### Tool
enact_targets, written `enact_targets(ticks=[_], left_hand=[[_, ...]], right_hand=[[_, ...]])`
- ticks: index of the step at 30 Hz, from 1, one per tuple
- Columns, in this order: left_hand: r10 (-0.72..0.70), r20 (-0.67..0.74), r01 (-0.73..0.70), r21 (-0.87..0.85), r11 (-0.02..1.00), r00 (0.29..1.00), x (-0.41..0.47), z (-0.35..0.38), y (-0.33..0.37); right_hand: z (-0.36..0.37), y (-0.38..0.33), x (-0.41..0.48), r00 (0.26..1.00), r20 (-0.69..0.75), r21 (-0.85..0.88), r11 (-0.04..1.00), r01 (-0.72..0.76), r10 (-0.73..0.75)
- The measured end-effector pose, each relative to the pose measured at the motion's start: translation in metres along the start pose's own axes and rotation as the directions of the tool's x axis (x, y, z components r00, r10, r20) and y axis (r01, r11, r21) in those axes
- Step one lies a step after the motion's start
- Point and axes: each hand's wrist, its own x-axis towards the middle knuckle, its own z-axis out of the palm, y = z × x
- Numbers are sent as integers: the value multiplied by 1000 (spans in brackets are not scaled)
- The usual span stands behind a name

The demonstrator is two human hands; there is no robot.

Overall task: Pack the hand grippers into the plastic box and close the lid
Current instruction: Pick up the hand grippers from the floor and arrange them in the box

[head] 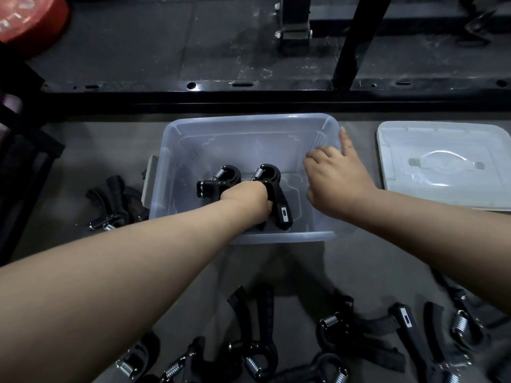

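A clear plastic box (243, 125) stands open on the grey floor. Inside it my left hand (246, 200) is closed around a black hand gripper (272, 194) with a steel spring. A second hand gripper (221, 179) lies in the box just left of it. My right hand (336, 178) rests on the box's right rim with the fingers apart and one finger stretched along the edge, holding nothing. The white lid (442, 164) lies flat on the floor to the right of the box.
Several loose hand grippers (345, 327) lie scattered on the floor in front of the box, and more hand grippers (116, 200) sit to its left. A black metal rack frame (249, 92) runs across behind the box. A red weight plate (27, 17) is at the top left.
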Motion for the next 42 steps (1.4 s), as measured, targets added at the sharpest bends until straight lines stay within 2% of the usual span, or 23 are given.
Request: enact_targets(ticks=[4, 8, 10, 13, 18, 26, 29, 30, 31, 32, 33, 34, 35, 36, 37, 40, 41, 42], left_hand=[[23, 10, -23, -4, 1000, 1000, -4, -3, -4], [84, -162, -96, -66, 993, 983, -32, -22, -11], [159, -202, -182, -101, 978, 966, -55, -29, -17], [281, -169, -307, -158, 939, 945, -91, -28, -23], [290, -169, -311, -116, 943, 942, -116, -20, -18], [386, -194, -417, -160, 895, 902, -144, 4, -3], [396, -222, -432, -144, 891, 891, -157, 18, -6], [428, -300, -469, -81, 879, 853, -161, 25, -10], [490, -425, -532, 23, 846, 761, -164, 34, -17], [575, -531, -602, 144, 785, 623, -169, 42, -24], [680, -565, -677, 265, 687, 468, -174, 52, -31], [797, -508, -748, 376, 547, 328, -180, 65, -37], [896, -365, -803, 438, 404, 252, -185, 79, -42], [952, -194, -841, 449, 302, 238, -187, 92, -44], [959, -44, -858, 436, 272, 281, -186, 104, -45], [810, 269, -817, 430, 383, 521, -173, 129, -48], [747, 360, -802, 465, 375, 559, -168, 132, -48], [705, 426, -797, 499, 341, 568, -162, 132, -47]], right_hand=[[1, -1, 0, 1000, 3, -9, 1000, 3, -3], [-3, -1, -1, 1000, -9, -12, 1000, 5, -5], [-3, -1, -2, 999, 1, -42, 999, 33, -33], [-6, -1, -3, 997, 62, -110, 992, 62, -55], [-15, -3, -14, 987, 159, -172, 984, 52, -24], [1, 7, -65, 985, 150, -293, 948, 123, -81], [1, 3, -78, 976, 211, -359, 924, 131, -57], [-1, 0, -80, 971, 235, -375, 917, 138, -50], [-2, -2, -82, 967, 251, -372, 917, 141, -47], [-3, -3, -83, 965, 257, -354, 925, 142, -50], [-3, -3, -83, 967, 249, -325, 935, 141, -59], [-3, -3, -84, 971, 227, -294, 946, 138, -72], [-2, -2, -84, 977, 196, -269, 954, 134, -82], [-2, 0, -84, 982, 168, -256, 958, 131, -89], [-1, 0, -85, 984, 149, -254, 958, 131, -95], [1, -2, -84, 988, 117, -245, 962, 124, -98], [2, -2, -84, 989, 111, -242, 962, 124, -99], [3, -2, -83, 989, 107, -236, 964, 125, -102]])
